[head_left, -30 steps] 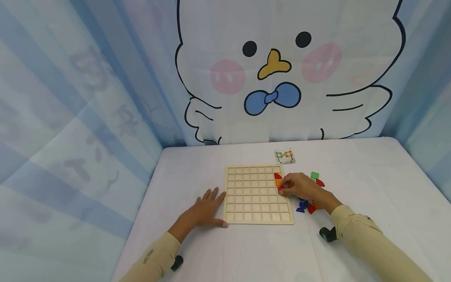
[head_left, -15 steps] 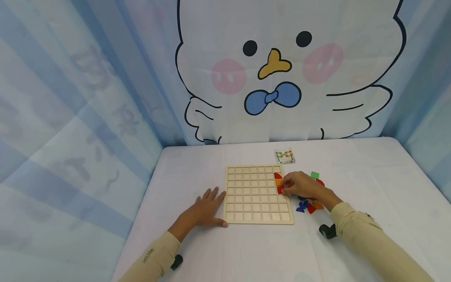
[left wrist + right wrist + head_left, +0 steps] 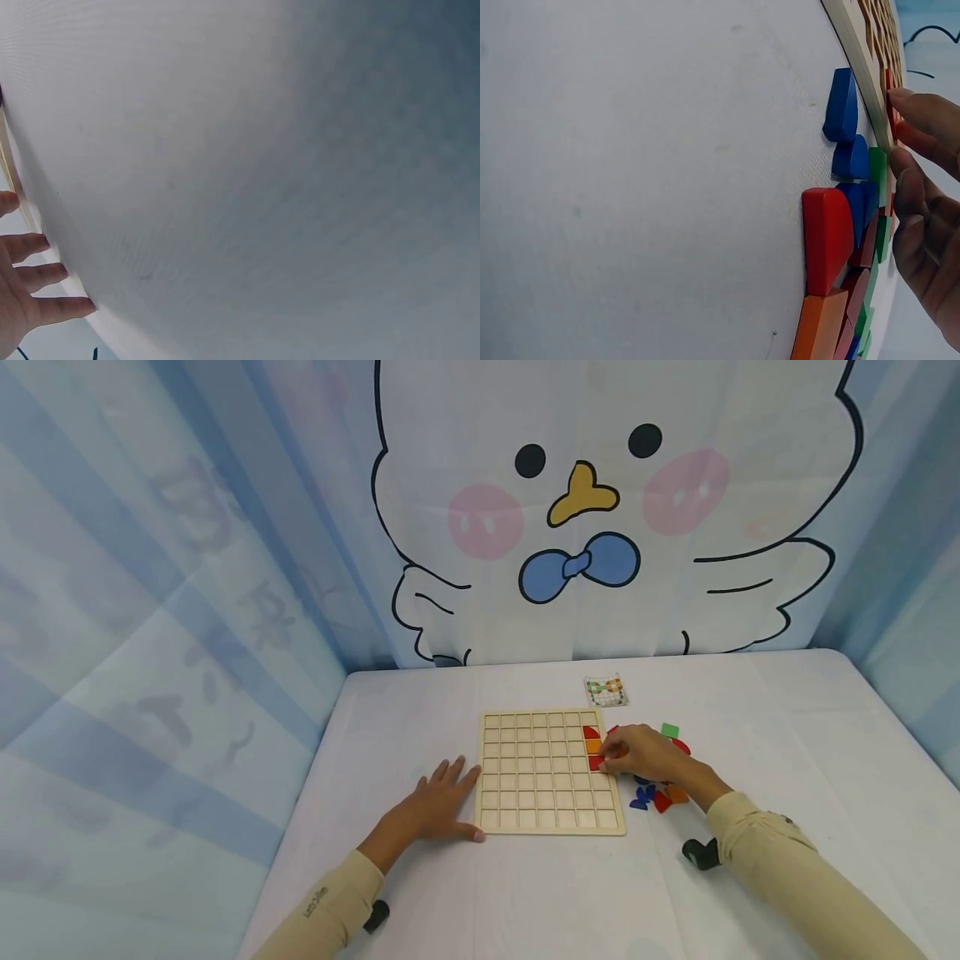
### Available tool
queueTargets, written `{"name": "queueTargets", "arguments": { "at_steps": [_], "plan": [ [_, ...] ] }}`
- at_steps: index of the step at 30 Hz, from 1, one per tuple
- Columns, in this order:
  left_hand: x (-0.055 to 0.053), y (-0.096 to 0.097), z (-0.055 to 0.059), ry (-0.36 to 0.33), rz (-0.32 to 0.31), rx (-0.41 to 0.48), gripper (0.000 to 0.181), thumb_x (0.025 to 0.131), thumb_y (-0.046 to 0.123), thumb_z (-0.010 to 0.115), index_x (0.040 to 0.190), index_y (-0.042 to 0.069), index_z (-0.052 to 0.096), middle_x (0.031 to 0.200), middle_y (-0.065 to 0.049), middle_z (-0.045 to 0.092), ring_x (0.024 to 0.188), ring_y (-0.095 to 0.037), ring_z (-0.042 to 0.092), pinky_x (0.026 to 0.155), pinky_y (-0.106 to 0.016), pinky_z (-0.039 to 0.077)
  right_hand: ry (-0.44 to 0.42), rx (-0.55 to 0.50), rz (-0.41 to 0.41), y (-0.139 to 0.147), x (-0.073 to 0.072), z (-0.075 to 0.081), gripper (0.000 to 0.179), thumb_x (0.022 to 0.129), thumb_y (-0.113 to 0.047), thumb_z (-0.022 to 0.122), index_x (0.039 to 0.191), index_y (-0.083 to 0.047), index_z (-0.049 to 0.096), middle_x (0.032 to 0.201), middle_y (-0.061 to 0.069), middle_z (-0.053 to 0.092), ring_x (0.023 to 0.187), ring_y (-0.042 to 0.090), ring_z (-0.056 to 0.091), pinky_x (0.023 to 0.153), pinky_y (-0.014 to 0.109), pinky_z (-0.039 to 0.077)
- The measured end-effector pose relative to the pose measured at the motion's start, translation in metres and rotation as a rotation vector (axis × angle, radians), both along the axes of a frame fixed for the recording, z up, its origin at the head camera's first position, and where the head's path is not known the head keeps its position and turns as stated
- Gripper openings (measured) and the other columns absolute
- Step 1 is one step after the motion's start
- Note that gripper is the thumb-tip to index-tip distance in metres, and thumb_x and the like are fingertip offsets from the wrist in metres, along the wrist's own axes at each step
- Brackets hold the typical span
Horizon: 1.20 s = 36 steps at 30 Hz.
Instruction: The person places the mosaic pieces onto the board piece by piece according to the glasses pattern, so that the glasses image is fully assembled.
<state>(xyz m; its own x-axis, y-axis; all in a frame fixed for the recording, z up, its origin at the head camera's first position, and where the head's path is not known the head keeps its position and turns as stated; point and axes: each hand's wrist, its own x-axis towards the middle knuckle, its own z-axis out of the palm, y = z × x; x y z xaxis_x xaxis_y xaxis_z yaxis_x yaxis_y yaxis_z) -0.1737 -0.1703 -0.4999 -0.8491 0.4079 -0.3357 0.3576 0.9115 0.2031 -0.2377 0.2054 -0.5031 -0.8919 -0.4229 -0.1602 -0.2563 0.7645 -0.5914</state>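
Observation:
A pale wooden grid board [image 3: 536, 793] lies flat on the white table. My left hand [image 3: 441, 806] rests with spread, straight fingers along its left edge, thumb at the near left corner; the fingertips also meet the edge in the left wrist view. At the board's right column, my right hand [image 3: 641, 753] pinches a red block [image 3: 596, 763] that sits in a cell. The right wrist view shows fingertips [image 3: 902, 94] right at this block. Above it in the same column are an orange block [image 3: 593, 747] and a red quarter-round block [image 3: 591, 732].
Right of the board lie loose coloured blocks: blue pieces [image 3: 643, 797], a red one [image 3: 826, 240], an orange one [image 3: 819, 326] and a green square [image 3: 670, 731]. A small pattern card [image 3: 606, 692] lies behind the board. Printed curtains hang around the table [image 3: 787, 735].
The red block has settled flatter into its cell under my right fingertips, which have barely shifted. My left hand stays in place at the board's edge.

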Motion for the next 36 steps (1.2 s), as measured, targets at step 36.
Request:
{"name": "queueTargets", "arguments": {
  "at_steps": [36],
  "plan": [
    [0.000,0.002,-0.002,0.015,0.002,-0.003,0.111,0.075,0.071,0.072,0.160,0.017,0.026,0.167,-0.018,0.019,0.152,-0.046,0.020,0.112,-0.068,0.030,0.120,0.034,-0.038,0.032,-0.008,-0.016,0.027,0.087,-0.035,0.078,0.104,-0.014,0.078,0.110,0.007,0.060,0.103,0.026,0.058,0.097,0.053,0.050]
  ]
}}
